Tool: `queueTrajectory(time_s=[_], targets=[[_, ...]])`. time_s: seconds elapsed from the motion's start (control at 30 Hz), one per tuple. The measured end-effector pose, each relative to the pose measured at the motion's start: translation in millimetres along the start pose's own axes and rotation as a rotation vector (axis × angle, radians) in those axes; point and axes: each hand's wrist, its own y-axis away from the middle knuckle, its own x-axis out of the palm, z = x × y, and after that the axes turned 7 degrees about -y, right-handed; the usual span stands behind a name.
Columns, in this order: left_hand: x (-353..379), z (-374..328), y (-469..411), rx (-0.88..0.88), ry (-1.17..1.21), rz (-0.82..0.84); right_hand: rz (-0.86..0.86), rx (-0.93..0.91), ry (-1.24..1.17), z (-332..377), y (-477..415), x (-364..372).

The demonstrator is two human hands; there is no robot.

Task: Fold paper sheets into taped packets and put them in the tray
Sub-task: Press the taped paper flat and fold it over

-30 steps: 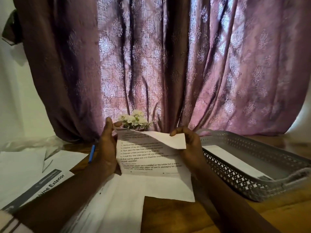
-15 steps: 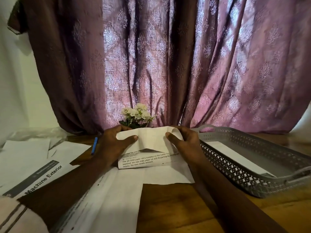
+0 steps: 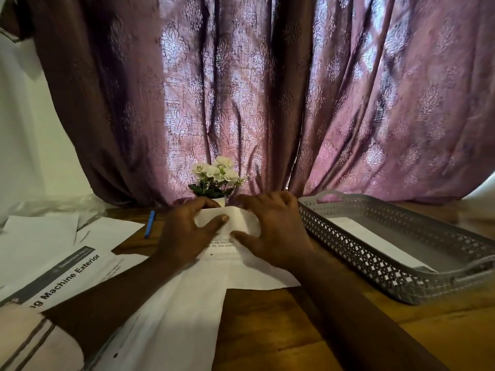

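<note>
A folded sheet of printed white paper (image 3: 235,220) lies on other sheets at the middle of the wooden table. My left hand (image 3: 187,231) presses on its left part with fingers spread. My right hand (image 3: 276,231) presses flat on its right part. Both hands cover most of it; a strip of printed text shows below the fold. To the right stands a grey perforated tray (image 3: 356,250) with one white folded packet (image 3: 375,242) inside.
More loose white sheets (image 3: 171,311) lie under my forearms. A printed page with a dark header (image 3: 53,277) is at the left. A blue pen (image 3: 150,224) and a small pot of white flowers (image 3: 217,178) sit before the purple curtain.
The sheet was held up in both hands, then folded over and lowered. Now both hands press it flat on the table.
</note>
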Motion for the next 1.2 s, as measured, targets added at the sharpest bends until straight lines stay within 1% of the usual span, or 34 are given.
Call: queueTrajectory(time_s=[0.07,0.13,0.2,0.3,0.37,0.47,0.6,0.67,0.73,0.87,0.93,1.03,1.13,1.2], targets=[[-4.9,-1.8,-3.4,0.053,-0.051,0.016,0.007,0.025,-0.069,-8.4,-2.6,1.3],[-8.8,-2.0,-6.7,0.097,-0.098,0.042,-0.063,0.045,-0.129,-18.2,-1.4,-1.5],[-11.3,2.4,-9.7,0.143,-0.143,0.05,-0.105,0.048,-0.124,-27.8,1.0,-3.5],[-14.0,15.3,-14.9,0.18,-0.197,0.033,-0.112,0.078,-0.101,-36.9,4.0,-5.5],[-15.7,20.5,-16.9,0.178,-0.187,0.01,-0.107,0.124,-0.164,-40.2,3.9,-6.5],[-17.9,21.5,-21.2,0.099,-0.12,-0.042,-0.117,0.249,-0.381,-42.5,4.5,-4.5],[-19.8,24.1,-30.0,-0.07,0.092,-0.073,-0.127,0.402,-0.683,-40.4,8.1,-1.4],[-20.5,26.3,-30.2,-0.105,0.154,-0.065,-0.125,0.436,-0.738,-39.6,7.8,2.0],[-19.8,29.4,-28.5,-0.123,0.161,-0.037,-0.175,0.442,-0.792,-44.5,4.2,5.7],[-20.7,36.3,-26.1,-0.198,0.217,-0.026,-0.277,0.481,-1.13,-44.4,0.5,-3.7],[-22.1,38.0,-27.0,-0.263,0.264,0.0,-0.293,0.487,-1.212,-44.0,2.3,-4.7],[-22.7,38.0,-27.0,-0.313,0.3,0.053,-0.369,0.54,-1.276,-44.9,1.2,-0.3],[-24.5,34.8,-26.1,-0.304,0.327,0.12,-0.427,0.556,-1.363,-45.9,0.5,3.3],[-24.8,33.8,-25.2,-0.287,0.315,0.173,-0.406,0.561,-1.389,-41.6,2.4,2.9]])
